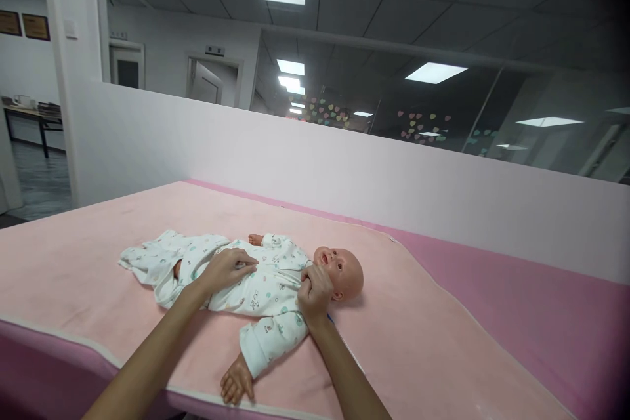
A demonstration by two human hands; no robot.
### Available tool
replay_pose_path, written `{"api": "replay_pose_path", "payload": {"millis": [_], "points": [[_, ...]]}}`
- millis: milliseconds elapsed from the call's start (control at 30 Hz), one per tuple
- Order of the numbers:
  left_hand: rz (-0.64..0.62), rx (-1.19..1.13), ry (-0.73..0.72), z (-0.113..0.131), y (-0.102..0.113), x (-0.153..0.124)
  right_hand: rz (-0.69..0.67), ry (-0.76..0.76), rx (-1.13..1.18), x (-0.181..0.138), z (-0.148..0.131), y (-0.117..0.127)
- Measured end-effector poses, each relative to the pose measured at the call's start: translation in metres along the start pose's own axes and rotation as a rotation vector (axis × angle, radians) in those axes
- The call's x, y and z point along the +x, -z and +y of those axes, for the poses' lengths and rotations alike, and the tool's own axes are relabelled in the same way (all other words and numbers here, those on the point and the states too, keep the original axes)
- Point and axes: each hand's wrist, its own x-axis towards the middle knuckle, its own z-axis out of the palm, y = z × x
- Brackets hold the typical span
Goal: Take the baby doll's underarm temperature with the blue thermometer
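Note:
A baby doll (347, 272) lies on its back on the pink mat, its head to the right. It wears a white long-sleeved baby shirt (266, 292) and white baby pants (162, 262), both with small printed figures. My left hand (229, 269) rests on the doll's belly, thumb and fingertips drawn together on the shirt front. At the collar, just below the chin, my right hand (315, 289) is closed in a pinch on the shirt; its fingertips partly hide the cloth. One doll hand (237, 380) lies near the mat's front edge.
The pink mat (418, 354) covers a padded table with a darker pink border (516, 289). Behind it runs a low white wall (344, 167) topped with glass. A thin white cord (352, 354) lies by my right forearm. At far left stands a desk (34, 115).

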Motion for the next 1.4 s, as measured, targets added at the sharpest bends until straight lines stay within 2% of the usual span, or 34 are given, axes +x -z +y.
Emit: {"api": "replay_pose_path", "payload": {"millis": [167,300,533,733,967,1400], "points": [[-0.041,0.009,-0.015,-0.001,0.001,-0.001,-0.002,-0.008,0.005,-0.001,0.0,-0.001],[-0.006,0.062,-0.085,-0.001,-0.001,-0.002,0.002,-0.007,0.009,-0.001,0.001,-0.001],[0.081,0.34,-0.202,-0.003,-0.009,-0.005,0.006,0.013,0.004,-0.001,0.003,-0.002],[0.092,0.519,-0.215,0.001,-0.011,-0.005,-0.004,0.002,0.005,-0.002,0.003,-0.002],[0.106,0.467,-0.223,0.001,-0.011,-0.006,0.0,0.0,0.013,-0.001,0.002,-0.001],[0.117,0.29,-0.148,0.008,-0.006,-0.01,0.004,-0.003,0.018,-0.002,0.003,-0.002]]}}
